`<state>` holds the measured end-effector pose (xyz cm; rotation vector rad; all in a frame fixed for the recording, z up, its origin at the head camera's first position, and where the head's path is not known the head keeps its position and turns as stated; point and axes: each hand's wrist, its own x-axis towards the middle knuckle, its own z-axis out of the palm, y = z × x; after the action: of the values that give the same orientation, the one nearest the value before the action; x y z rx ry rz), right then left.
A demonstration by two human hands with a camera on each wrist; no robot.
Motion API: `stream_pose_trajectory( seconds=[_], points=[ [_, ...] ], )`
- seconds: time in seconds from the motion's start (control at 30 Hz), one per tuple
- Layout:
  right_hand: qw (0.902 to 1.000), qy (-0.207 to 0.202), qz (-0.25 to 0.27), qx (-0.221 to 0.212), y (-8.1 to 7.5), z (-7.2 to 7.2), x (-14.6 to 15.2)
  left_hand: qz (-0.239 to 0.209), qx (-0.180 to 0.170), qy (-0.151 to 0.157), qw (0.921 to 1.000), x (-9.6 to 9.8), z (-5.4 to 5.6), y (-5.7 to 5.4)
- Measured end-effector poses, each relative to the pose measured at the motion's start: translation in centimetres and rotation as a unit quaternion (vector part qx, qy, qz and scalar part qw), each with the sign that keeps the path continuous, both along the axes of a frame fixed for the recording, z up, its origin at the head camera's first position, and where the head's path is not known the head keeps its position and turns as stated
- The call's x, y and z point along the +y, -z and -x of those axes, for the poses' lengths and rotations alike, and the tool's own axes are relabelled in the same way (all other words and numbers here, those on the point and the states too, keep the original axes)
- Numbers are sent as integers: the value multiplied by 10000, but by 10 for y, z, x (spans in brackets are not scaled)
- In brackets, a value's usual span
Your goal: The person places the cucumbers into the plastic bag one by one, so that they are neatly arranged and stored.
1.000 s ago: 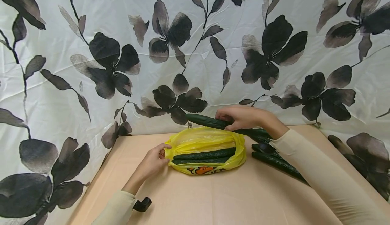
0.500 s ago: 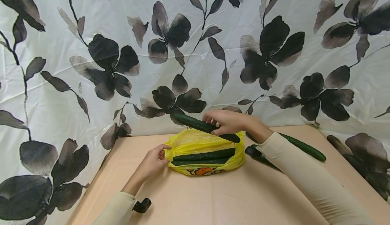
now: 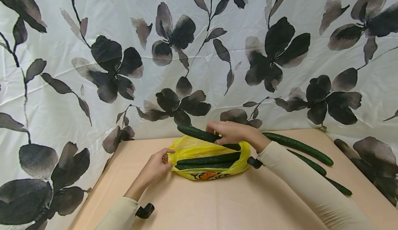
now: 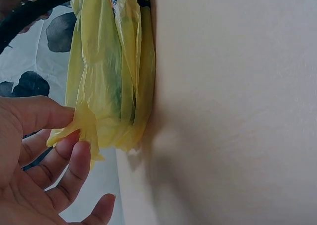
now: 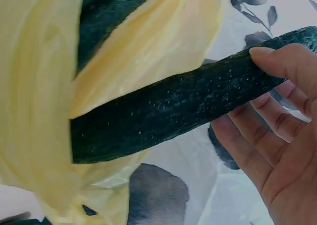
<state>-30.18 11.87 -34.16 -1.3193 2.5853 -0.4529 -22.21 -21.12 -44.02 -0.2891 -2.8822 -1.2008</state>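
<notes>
A yellow plastic bag (image 3: 181, 147) lies on the table with its mouth spread, and two dark green cucumbers (image 3: 208, 159) show inside it. My left hand (image 3: 159, 162) pinches the bag's gathered left end between thumb and fingers, as the left wrist view also shows. Above the bag's back edge, my right hand (image 3: 231, 133) grips another cucumber (image 3: 196, 133) between thumb and fingers, tilted down to the right. In the right wrist view, the lower end of this cucumber (image 5: 148, 116) disappears behind the yellow plastic.
Right of the bag, several loose cucumbers (image 3: 298, 145) lie on the beige table (image 3: 199, 205), partly hidden by the right sleeve (image 3: 295, 178). A floral cloth (image 3: 217, 67) hangs behind the table. A black wrist device (image 3: 145, 210) sits at each cuff.
My right hand has carried its cucumber left from the loose ones, then lowered it toward the bag's mouth. The left hand has stayed on the bag's end.
</notes>
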Motion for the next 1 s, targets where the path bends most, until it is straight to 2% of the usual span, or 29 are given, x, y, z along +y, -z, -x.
stream_pose_trajectory(
  seconds=[0.23,0.5,0.67,1.0],
  points=[
    [9999,86,-112,-70,12,8,2,-26,87,47,9999,2,2,1],
    [9980,187,-596,114,27,16,-2,-22,98,13,9999,3,3,1],
    [9955,234,-916,82,34,18,-8,26,167,40,9998,4,4,1],
    [9855,96,-1591,590,46,20,-23,138,183,-37,9997,6,6,2]
  ],
)
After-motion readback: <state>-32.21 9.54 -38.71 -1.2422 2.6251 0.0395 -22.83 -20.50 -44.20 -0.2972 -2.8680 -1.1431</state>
